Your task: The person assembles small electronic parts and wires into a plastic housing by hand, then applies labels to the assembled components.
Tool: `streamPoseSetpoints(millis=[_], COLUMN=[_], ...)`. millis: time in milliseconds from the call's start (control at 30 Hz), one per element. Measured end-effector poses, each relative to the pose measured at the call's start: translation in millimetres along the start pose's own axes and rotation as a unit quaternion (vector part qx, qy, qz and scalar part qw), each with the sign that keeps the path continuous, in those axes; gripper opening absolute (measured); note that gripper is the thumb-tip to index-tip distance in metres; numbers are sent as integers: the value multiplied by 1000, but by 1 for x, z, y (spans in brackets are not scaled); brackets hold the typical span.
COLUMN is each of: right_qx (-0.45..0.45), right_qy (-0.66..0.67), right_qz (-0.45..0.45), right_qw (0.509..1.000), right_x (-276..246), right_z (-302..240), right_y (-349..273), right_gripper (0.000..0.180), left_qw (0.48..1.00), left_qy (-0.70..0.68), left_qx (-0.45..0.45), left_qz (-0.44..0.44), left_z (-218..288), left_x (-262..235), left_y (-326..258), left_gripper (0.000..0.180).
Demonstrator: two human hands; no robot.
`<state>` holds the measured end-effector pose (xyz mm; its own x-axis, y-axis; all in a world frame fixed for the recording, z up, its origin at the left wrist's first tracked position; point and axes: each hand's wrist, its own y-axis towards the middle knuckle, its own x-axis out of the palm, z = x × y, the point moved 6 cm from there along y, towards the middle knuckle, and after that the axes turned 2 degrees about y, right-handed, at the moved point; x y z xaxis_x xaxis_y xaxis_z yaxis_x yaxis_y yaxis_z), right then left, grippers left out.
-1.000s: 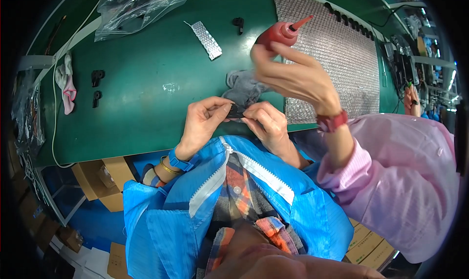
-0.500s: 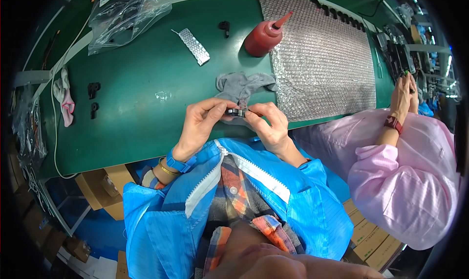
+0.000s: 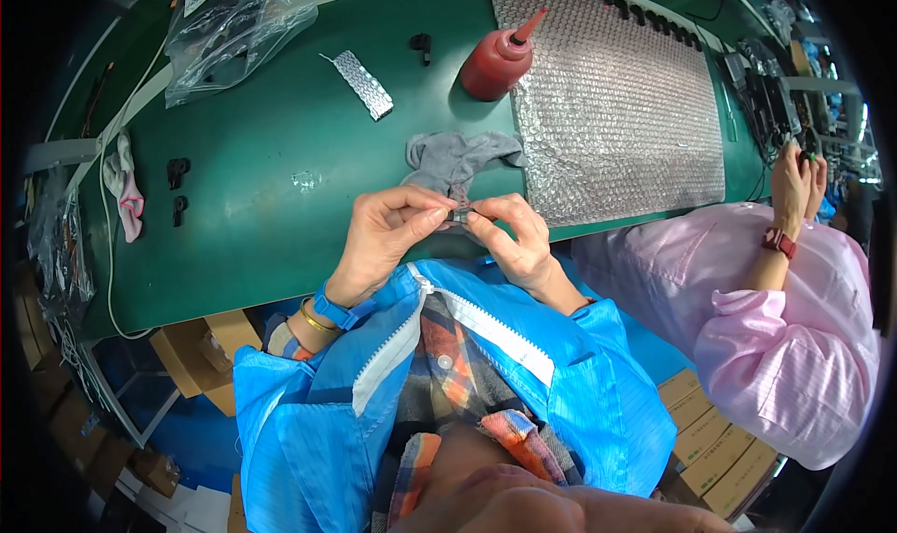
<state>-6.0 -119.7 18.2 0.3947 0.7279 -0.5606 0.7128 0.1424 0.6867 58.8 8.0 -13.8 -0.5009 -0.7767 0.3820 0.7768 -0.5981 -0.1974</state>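
Observation:
A small black part (image 3: 458, 217) with a light metallic edge is pinched between both hands over the bench's near edge. My left hand (image 3: 388, 234) closes thumb and fingers on its left side. On the other side, my right hand (image 3: 516, 243) grips it with thumb and forefinger. The fingertips cover most of the part, so its exact kind cannot be told. Just beyond the fingers lies a crumpled grey cloth (image 3: 453, 159). A red squeeze bottle (image 3: 493, 70) with a pointed nozzle stands upright farther back.
Bubble wrap (image 3: 617, 113) covers the bench's right side, several black pieces along its far edge. Loose black parts (image 3: 178, 172) lie left; another black part (image 3: 420, 47) lies farther back. A silver strip (image 3: 363, 85), plastic bag (image 3: 234, 33) and glove (image 3: 123, 183) rest around. A co-worker's hands (image 3: 799, 183) work at right.
My fingers have closed further over the black part, and less of it shows. The co-worker's hands and arm have shifted right. The bench items appear slightly shifted in view.

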Motion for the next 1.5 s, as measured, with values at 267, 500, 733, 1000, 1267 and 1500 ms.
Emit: streamPoseSetpoints(millis=[267, 500, 733, 1000, 1267, 1500], right_qx=[2, 9, 20, 10, 33, 57], right_qy=[24, 48, 76, 55, 46, 0], right_qz=[14, 42, 54, 46, 22, 47], right_qw=[1000, 998, 995, 997, 998, 997], right_x=[0, 1, 3, 1, -16, -43], right_z=[4, 8, 9, 7, 9, 33], right_y=[-5, -12, -13, -16, -13, -10], right_gripper=[15, 16, 16, 13, 12, 11], left_qw=[999, 999, 996, 993, 997, 997], left_qy=[-19, 17, 80, 107, 80, 10], left_qx=[-38, -35, -26, -48, -7, -79], left_qz=[-17, -5, -2, 25, -22, -12], left_z=[4, 10, 16, 19, 7, 5], left_x=[5, 9, 7, 16, 22, 25], left_y=[0, -1, -3, -6, 6, 16], left_gripper=[10, 12, 12, 8, 12, 16])
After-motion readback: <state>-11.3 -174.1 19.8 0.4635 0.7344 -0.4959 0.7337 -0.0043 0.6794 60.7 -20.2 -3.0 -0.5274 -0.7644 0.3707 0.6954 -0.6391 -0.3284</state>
